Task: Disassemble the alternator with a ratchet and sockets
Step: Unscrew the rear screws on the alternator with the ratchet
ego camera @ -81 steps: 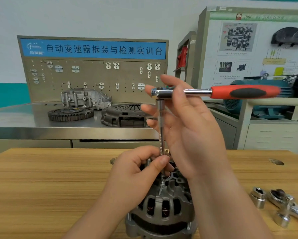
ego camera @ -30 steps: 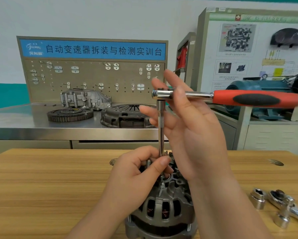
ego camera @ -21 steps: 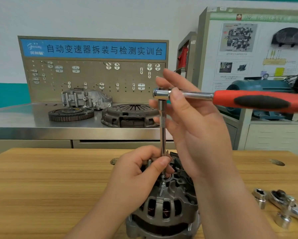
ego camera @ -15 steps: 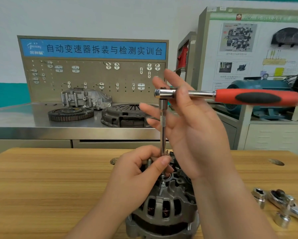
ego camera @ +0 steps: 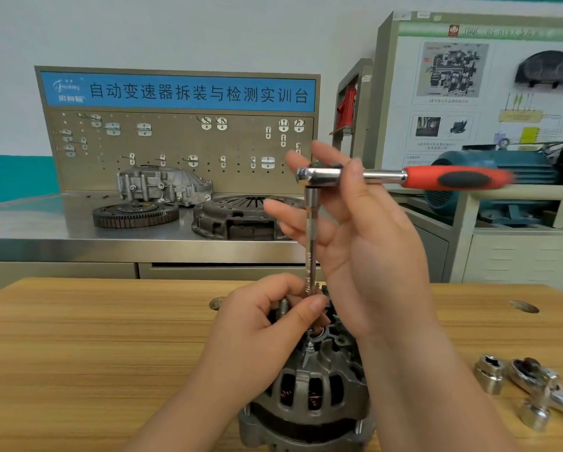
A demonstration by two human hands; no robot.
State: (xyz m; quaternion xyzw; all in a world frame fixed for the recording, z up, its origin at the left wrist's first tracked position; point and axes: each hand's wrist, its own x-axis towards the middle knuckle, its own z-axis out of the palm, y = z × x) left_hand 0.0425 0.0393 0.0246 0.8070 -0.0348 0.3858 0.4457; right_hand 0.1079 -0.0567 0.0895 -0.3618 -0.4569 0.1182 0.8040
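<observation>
Left hand (ego camera: 267, 324): thumb and fingers pinch the foot of the extension bar (ego camera: 310, 249) — likely steadying its tip on a bolt I cannot see
Alternator (ego camera: 309, 393): upright on the wooden table (ego camera: 94, 353), at its near edge under both hands; grey slotted casing, copper windings showing through
Right hand (ego camera: 371, 243): thumb and straight fingers nip the ratchet (ego camera: 404, 177) at its head, probably for light twirling — red handle points right, blurred
Sockets (ego camera: 490, 373): loose, far right

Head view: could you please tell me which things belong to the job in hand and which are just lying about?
In use: alternator, ratchet, extension bar.
Lying about: socket, second ratchet, flywheel, clutch cover, housing.
</observation>
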